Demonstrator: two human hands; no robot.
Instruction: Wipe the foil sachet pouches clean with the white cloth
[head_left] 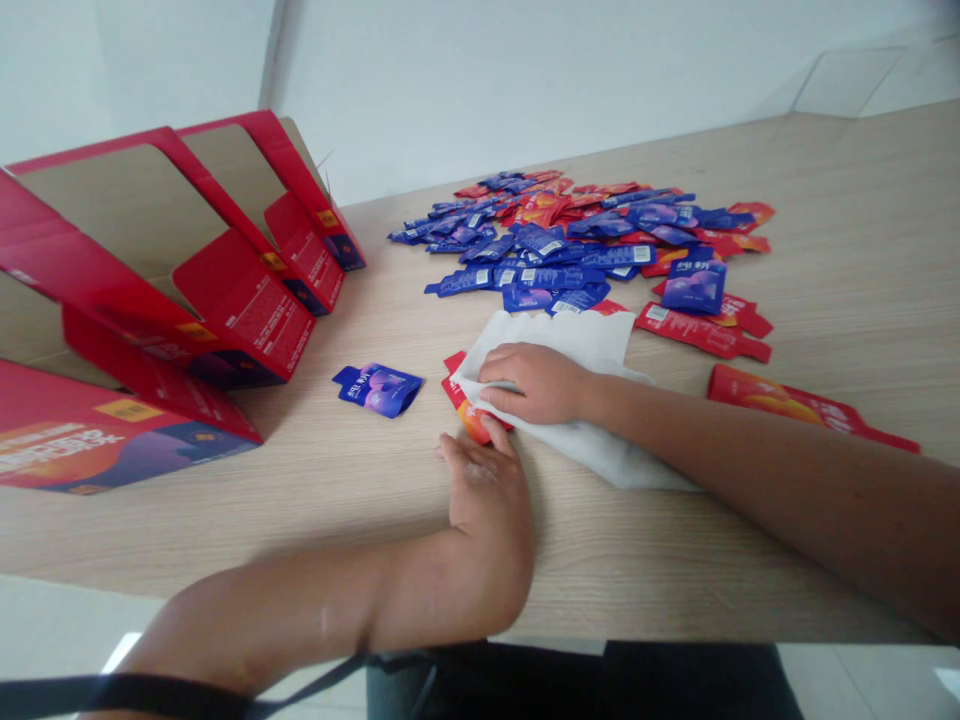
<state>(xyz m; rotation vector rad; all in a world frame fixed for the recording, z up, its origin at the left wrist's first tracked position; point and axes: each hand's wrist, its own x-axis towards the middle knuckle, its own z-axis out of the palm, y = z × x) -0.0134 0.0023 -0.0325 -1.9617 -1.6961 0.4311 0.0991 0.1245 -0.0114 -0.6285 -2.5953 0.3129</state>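
Right hand [536, 384] is bunching a white cloth [600, 440] between bent fingers and thumb, the cloth partly covering a small red pouch [474, 420] at mid-table. Left hand [487, 480] is reaching in from the pouch's six o'clock, digits spreading, one tip touching its lower edge. Taking that pouch as centre: a blue pouch [381, 390] is lying near at nine; open red boxes [247, 300] are standing between nine and ten; a mixed red-and-blue heap [555, 240] is sprawling across the pale wooden table [352, 560] toward one.
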